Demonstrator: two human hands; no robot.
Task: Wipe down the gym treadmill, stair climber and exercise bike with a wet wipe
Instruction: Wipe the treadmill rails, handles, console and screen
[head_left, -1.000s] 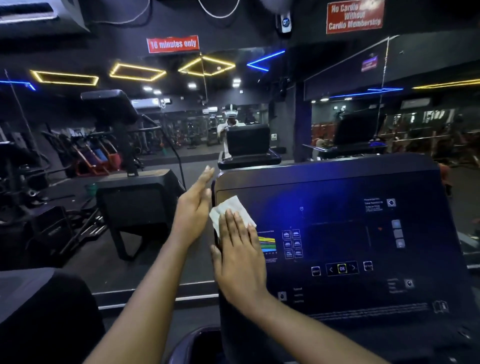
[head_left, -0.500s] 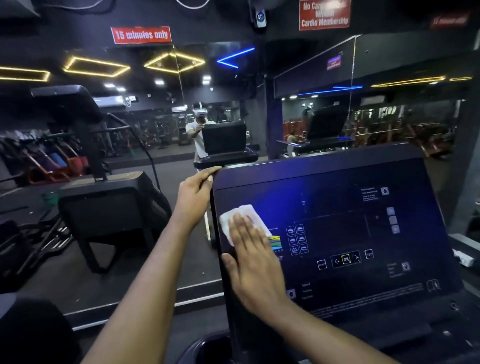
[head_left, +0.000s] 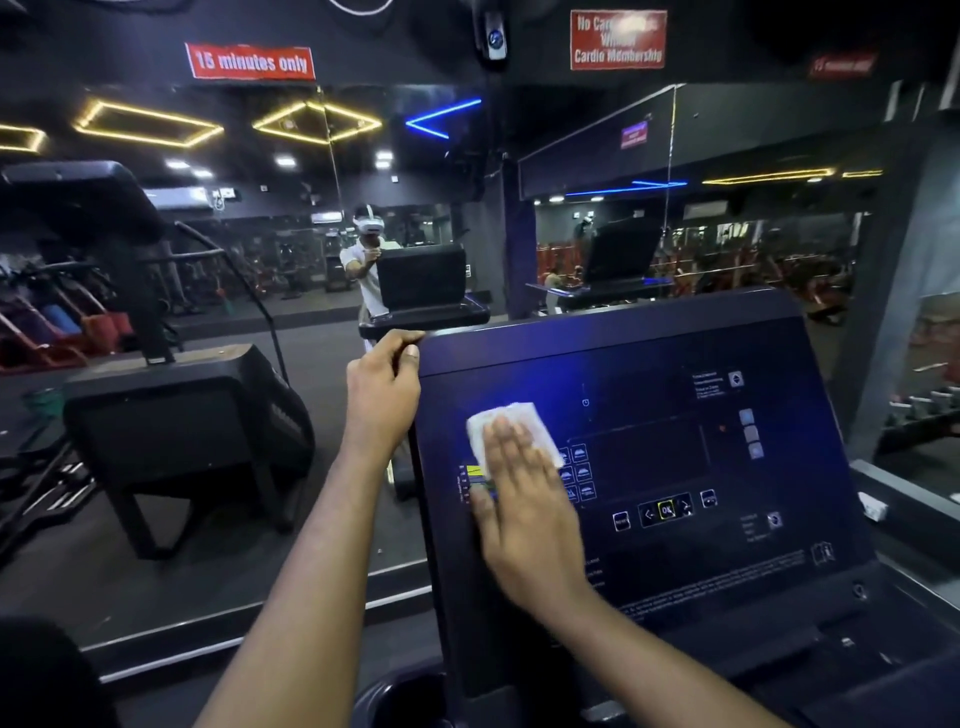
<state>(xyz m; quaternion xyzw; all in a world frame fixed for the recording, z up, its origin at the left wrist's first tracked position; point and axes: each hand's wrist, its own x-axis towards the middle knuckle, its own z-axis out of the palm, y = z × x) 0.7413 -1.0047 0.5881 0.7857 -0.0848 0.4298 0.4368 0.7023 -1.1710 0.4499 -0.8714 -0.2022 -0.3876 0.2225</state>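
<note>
The dark treadmill console (head_left: 675, 457) fills the right half of the view, its panel tilted toward me with small lit icons. A white wet wipe (head_left: 514, 423) lies flat on the panel's left part. My right hand (head_left: 524, 499) presses on it with straight, spread fingers, covering its lower half. My left hand (head_left: 382, 395) grips the console's upper left corner, thumb on the front face and fingers curled over the top edge.
Another black machine (head_left: 187, 441) stands to the left, with a tall console (head_left: 78, 202) above it. A wall mirror (head_left: 311, 234) ahead reflects the gym and a person. A cup holder (head_left: 400, 701) sits below the console. A ledge (head_left: 904, 499) runs along the right.
My right hand has slid the wipe rightward across the panel from its left edge. My left hand went from open beside the console to gripping its top left corner.
</note>
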